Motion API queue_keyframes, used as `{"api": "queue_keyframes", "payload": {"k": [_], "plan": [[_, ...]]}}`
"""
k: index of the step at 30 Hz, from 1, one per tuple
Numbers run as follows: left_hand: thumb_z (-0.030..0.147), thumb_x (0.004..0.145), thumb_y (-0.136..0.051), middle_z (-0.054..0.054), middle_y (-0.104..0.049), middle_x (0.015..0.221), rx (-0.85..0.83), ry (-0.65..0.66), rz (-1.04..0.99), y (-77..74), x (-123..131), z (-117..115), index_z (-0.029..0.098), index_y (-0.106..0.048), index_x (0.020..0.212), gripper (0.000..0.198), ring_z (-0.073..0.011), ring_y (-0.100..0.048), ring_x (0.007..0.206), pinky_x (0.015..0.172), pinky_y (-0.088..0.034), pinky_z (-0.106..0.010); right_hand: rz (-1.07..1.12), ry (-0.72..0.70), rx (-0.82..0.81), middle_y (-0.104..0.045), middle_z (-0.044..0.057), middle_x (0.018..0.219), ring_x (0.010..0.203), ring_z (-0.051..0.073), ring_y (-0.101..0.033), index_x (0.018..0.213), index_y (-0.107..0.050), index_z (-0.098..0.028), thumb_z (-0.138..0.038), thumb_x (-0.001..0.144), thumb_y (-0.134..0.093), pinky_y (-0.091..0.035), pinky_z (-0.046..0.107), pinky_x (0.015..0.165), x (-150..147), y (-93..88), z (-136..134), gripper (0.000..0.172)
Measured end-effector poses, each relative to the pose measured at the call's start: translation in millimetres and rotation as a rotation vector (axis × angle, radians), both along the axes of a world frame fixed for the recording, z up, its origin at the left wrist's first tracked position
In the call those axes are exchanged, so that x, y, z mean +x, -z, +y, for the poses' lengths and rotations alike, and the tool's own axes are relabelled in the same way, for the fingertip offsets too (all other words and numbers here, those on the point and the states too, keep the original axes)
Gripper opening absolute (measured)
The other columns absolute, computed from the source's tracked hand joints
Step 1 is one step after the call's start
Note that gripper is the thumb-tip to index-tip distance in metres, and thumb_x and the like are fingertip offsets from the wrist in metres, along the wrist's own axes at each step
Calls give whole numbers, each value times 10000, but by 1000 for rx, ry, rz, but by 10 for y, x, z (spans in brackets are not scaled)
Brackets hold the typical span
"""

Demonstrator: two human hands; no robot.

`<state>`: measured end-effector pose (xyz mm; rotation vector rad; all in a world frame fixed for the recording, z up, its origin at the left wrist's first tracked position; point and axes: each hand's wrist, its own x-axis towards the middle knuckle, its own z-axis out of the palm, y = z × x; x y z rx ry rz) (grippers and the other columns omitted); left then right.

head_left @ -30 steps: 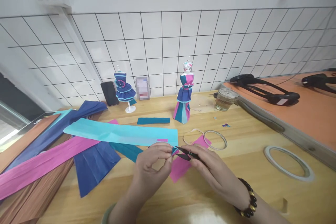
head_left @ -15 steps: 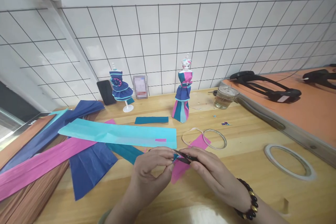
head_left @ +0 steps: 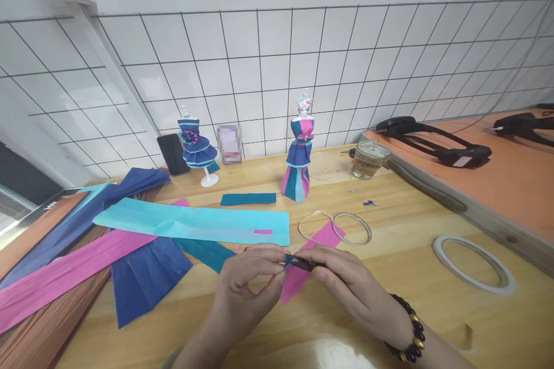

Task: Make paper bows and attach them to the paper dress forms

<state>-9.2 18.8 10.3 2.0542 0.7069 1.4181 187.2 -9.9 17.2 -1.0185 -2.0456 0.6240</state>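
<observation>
1. The left hand [head_left: 255, 277] pinches a small teal-blue piece [head_left: 287, 263] between thumb and fingertips; most of the piece is hidden by the fingers.
2. The right hand [head_left: 352, 288], with a bracelet of dark and gold beads [head_left: 409, 331] at its wrist, is clasped round the black scissors [head_left: 302, 263].
3. The scissors point toward the left fingertips, their blades close together at the small teal-blue piece. Whether its edge lies between them is too small to tell.
4. Both hands are above the wooden table [head_left: 402, 213], in front of a pink strip [head_left: 296, 285] that slants beneath the scissors.
5. A narrow tape ring [head_left: 370, 234] overlaps the strip's far end; a wider tape roll [head_left: 507, 282] lies well apart, to the right.
6. Beyond the left hand, a light-blue strip [head_left: 194, 222] bears a small pink scrap [head_left: 263, 232]. A teal rectangle [head_left: 248, 199] lies just behind it.
7. Two dress forms stand upright near the wall: one in a tiered blue dress [head_left: 199, 153], the other in a long multicoloured gown [head_left: 298, 155].
8. A glass cup [head_left: 370, 161] stands to the gown's right.
</observation>
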Motion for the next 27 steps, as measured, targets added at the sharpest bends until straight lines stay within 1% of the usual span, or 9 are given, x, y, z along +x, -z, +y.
{"api": "queue_keyframes", "payload": {"k": [5,9,12,14,17,20,23,25,27], "plan": [[4,675,-595,-50,-719,766,11,-20,18,-7,-1,-4,198,-639,721,204,-193,-675,768,737,-559,-351,15,-1,5,-670,65,1014,935,176,-611,1125,-562,-239,-226,913,-381,-493,282,790,-2,4,-3,279],[22,685,-603,-57,-724,790,4,-12,25,4,-4,1,200,-647,730,189,-197,-678,775,746,-559,-356,10,38,32,-671,80,1015,924,186,-615,1192,-530,-225,-247,900,-407,-496,289,783,6,39,-9,318],[29,693,-602,-57,-725,792,14,-17,37,6,-5,5,203,-651,739,186,-194,-679,770,753,-557,-358,20,71,42,-674,55,857,807,168,-620,1255,-479,-220,-256,894,-419,-499,277,733,11,55,-14,368],[30,693,-597,-49,-723,776,25,-27,49,0,-3,8,206,-651,735,189,-191,-679,763,748,-558,-353,65,86,28,-632,23,743,697,143,-597,1282,-450,-217,-264,896,-412,-497,259,679,14,65,-11,391],[27,691,-600,-38,-718,751,74,-49,69,4,-5,19,201,-638,723,182,-176,-679,734,739,-556,-328,194,113,-38,-560,-2,683,623,121,-549,1309,-410,-211,-287,905,-390,-485,238,624,18,101,11,411],[26,700,-597,-40,-715,776,211,-93,146,50,-24,43,197,-633,772,189,-174,-673,757,734,-549,-311,343,201,-174,-573,19,745,697,139,-571,1295,-425,-216,-358,903,-387,-493,257,666,28,132,54,419],[32,725,-579,-61,-711,857,399,-128,258,110,-56,74,194,-626,898,242,-188,-660,828,752,-541,-325,372,371,-272,-613,58,863,784,169,-600,1256,-466,-201,-431,898,-357,-503,290,708,78,93,99,440],[42,748,-563,-62,-710,865,477,-145,305,129,-76,91,194,-614,943,252,-190,-656,842,760,-540,-334,257,492,-262,-625,86,952,865,196,-604,1244,-470,-179,-446,903,-316,-496,329,761,170,37,123,460],[52,768,-543,-56,-711,859,513,-161,338,127,-90,99,199,-609,949,242,-184,-659,836,758,-544,-329,6,589,-224,-610,122,1076,1027,242,-558,1242,-467,-159,-429,900,-324,-446,388,865,329,0,140,459]]}}
